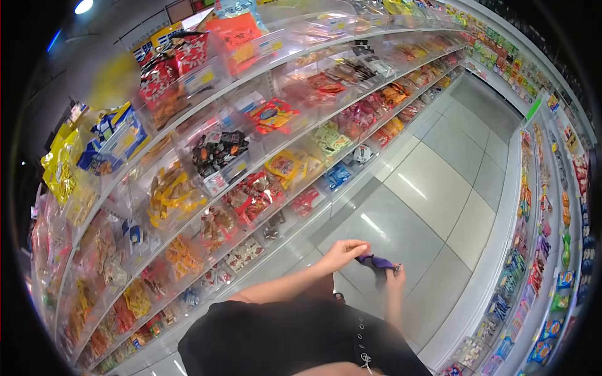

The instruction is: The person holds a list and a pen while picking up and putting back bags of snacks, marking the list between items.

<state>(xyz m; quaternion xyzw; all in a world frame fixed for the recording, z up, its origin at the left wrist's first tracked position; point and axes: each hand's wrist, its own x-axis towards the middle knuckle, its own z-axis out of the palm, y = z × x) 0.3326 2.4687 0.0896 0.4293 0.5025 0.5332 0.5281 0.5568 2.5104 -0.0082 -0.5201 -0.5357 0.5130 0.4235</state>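
Note:
In front of my body, at about waist height over the floor, both hands hold a small, long purple and black item (377, 262). Its exact kind I cannot make out. My left hand (347, 252) pinches its left end between thumb and fingers. At the other end, my right hand (395, 279) is closed on it, with a small shiny part beside the fingers. Part of the item is hidden by the fingers. Both hands are apart from the shelves.
To my left, curved tiered shelves (285, 164) carry clear bins of wrapped snacks. More shelves (527, 250) of small colourful packets line my right side. A tiled aisle (433, 182) runs between them, ending at another stocked shelf (501, 53).

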